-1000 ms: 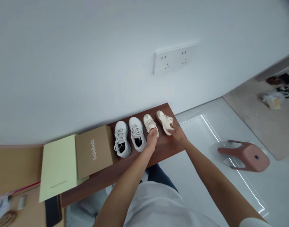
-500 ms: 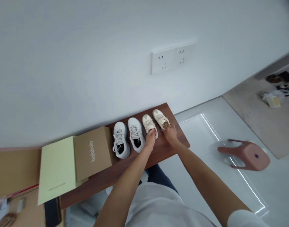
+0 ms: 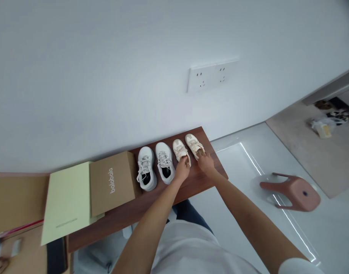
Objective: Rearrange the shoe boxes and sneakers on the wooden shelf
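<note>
Two small cream sneakers stand side by side at the right end of a brown wooden bench (image 3: 195,178), toes toward the wall. My left hand (image 3: 183,168) grips the heel of the left cream sneaker (image 3: 179,147). At the heel of the right cream sneaker (image 3: 193,142), my right hand (image 3: 205,163) has its fingers closed on the opening; the fingertips are partly hidden. Just left of them are two larger white sneakers, the nearer one (image 3: 164,156) and the farther one (image 3: 146,163), with laces loosely lying on top.
A brown shoebox (image 3: 111,186) and a pale green box lid (image 3: 67,201) lie left of the shoes. Cardboard boxes (image 3: 17,201) fill the far left. The wall with sockets (image 3: 213,76) rises behind the bench. A pink stool (image 3: 301,192) lies on its side on the floor at right.
My right hand has moved left and set the right cream sneaker straighter, closer to its mate. The left hand has stayed at the left cream sneaker's heel.
</note>
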`<state>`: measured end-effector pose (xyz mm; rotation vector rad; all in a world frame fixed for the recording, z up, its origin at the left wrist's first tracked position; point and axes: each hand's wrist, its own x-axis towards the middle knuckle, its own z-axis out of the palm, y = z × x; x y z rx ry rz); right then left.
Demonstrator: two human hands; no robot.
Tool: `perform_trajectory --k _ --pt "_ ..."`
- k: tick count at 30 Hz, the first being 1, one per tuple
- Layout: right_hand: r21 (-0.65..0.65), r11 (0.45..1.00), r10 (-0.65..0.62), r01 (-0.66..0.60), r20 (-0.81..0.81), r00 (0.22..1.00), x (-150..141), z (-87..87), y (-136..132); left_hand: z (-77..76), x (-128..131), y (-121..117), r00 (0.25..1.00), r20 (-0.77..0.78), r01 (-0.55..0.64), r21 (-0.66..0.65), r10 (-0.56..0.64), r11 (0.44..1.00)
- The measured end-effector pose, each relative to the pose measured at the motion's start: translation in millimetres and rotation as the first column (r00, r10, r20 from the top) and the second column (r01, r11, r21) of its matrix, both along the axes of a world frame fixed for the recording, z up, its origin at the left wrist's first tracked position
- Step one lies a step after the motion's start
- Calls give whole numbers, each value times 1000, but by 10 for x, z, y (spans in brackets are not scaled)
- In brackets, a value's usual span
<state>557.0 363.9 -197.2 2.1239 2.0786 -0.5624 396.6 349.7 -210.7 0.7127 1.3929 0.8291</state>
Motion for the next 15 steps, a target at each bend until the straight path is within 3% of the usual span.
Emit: perform_trajectory --k 3,5,15 --pt "-30 999 29 -28 43 999 37 26 3 -17 -63 -60 987 -99 138 121 -126 983" --pt "-38 999 35 -34 44 998 43 44 17 -20 -75 -61 983 -102 163 131 -150 978" --pt "-8 1000 9 -9 17 1000 -17 37 19 15 -35 -10 998 -53 39 54 -36 998"
